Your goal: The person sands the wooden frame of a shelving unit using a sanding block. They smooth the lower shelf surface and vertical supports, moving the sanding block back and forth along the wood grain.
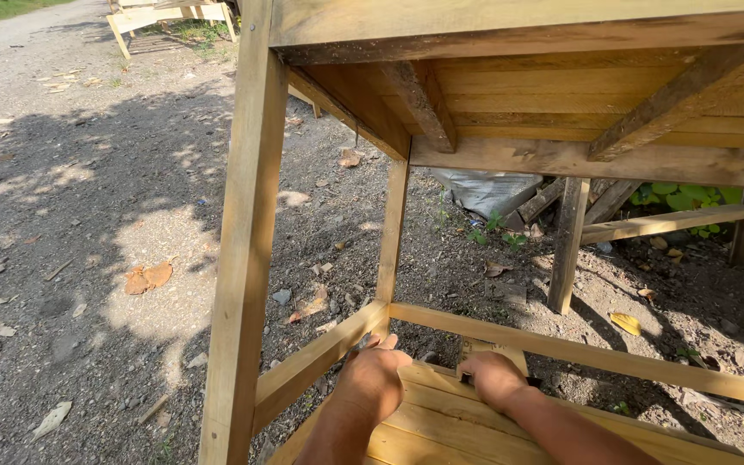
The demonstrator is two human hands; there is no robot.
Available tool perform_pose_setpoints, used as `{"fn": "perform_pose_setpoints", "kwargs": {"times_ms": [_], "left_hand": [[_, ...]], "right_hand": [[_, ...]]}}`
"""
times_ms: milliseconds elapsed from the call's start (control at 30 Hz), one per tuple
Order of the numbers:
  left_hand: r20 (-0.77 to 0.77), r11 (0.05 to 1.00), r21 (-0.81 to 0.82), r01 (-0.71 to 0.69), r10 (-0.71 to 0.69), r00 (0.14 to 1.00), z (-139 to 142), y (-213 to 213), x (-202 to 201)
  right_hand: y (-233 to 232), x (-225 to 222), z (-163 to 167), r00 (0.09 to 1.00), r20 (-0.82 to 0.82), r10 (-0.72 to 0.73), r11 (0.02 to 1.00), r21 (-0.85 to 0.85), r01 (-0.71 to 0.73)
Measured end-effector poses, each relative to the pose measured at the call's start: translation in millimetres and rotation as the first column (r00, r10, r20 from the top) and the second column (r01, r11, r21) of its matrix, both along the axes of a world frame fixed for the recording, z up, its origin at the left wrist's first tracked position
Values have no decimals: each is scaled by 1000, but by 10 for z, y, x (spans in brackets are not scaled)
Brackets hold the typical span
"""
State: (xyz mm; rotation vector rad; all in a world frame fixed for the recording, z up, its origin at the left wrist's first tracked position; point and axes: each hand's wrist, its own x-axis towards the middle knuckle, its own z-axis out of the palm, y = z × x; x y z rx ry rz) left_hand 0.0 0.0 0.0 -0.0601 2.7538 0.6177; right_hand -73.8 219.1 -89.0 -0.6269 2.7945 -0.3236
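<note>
Could pinch a fingertip: left hand (374, 379) curled knuckles-up at the far edge of the shelf boards (441, 418), fingers bent tight and narrow, tips tucked down toward the gap just before the lower rail (561, 349). Cannot tell what those fingers hold; only a small dark sliver peeks out beside them. Right hand (492, 379) closed into a fist around a thin dark tool (530, 381), both ends poking out just past the fingers. Might slip sideways if pressed hard, since the tool lies flat and close to the left hand's fingers, the two fists nearly side by side. Could also nudge the short wooden block (494, 349) standing just beyond the right fingers, against the rail, and tip it off onto the gravel ground (88, 258) below.

As for the boards: pale, fresh-sawn slats laid edge to edge directly under both hands, seams running away to the right of the fingers, sunlit, clean, rough at the far ends. Fitted low inside the frame, with the front leg (243, 258) well to the left of the left fingers and the underside of the top (561, 95) high above them.
</note>
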Motion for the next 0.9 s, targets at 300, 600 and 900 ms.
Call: {"fn": "perform_pose_setpoints", "kwargs": {"times_ms": [300,600,900], "left_hand": [[-125,994,-4,107,-107,986,3,-20,-11],[-183,995,5,97,-94,979,-2,-44,-42],[-251,995,22,101,-92,964,-168,-120,-125]], "right_hand": [[1197,203,162,956,148,-255,966,86,244],[-113,-102,192,984,122,-131,988,-67,140],[377,0,169,966,198,-164,979,-88,184]]}}
